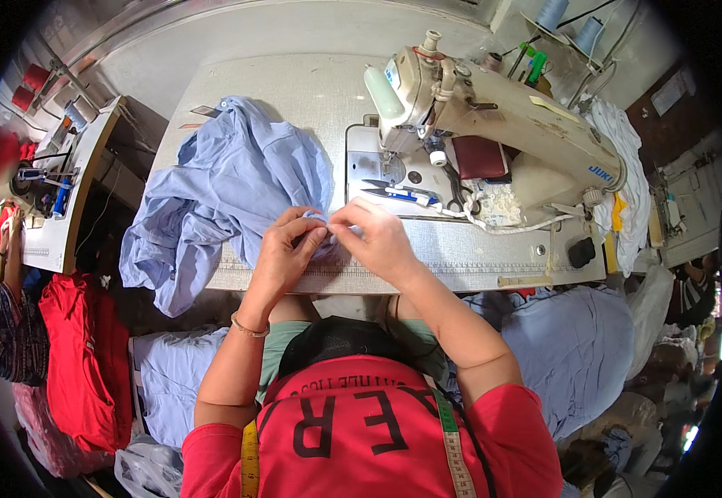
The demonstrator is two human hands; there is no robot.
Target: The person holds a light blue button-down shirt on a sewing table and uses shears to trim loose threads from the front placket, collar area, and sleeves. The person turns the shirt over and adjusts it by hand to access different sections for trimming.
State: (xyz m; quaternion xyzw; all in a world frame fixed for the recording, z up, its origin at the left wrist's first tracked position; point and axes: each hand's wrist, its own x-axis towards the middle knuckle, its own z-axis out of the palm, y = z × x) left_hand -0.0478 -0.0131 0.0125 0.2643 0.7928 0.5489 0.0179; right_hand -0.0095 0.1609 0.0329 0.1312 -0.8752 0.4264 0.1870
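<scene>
A light blue shirt (236, 170) lies crumpled over the left half of the sewing table, one part hanging past the front edge. My left hand (288, 246) pinches the edge of the shirt near the table's front, fingers closed. Close against it, my right hand (375, 241) is also closed in a pinch on the same bit of cloth; the fingertips of both hands nearly meet. What exactly lies between the fingertips is too small to make out beyond the blue fabric. Right of the hands stands an industrial sewing machine (494, 116), its needle area beyond my right hand.
Scissors (458, 192), a blue-and-white pen (411, 196), a dark red wallet (479, 158) and a white cord (494, 227) lie by the machine. Blue cloth (573, 349) is piled at right, red cloth (87, 365) at left. Another person's arm (12, 236) works at a neighbouring machine.
</scene>
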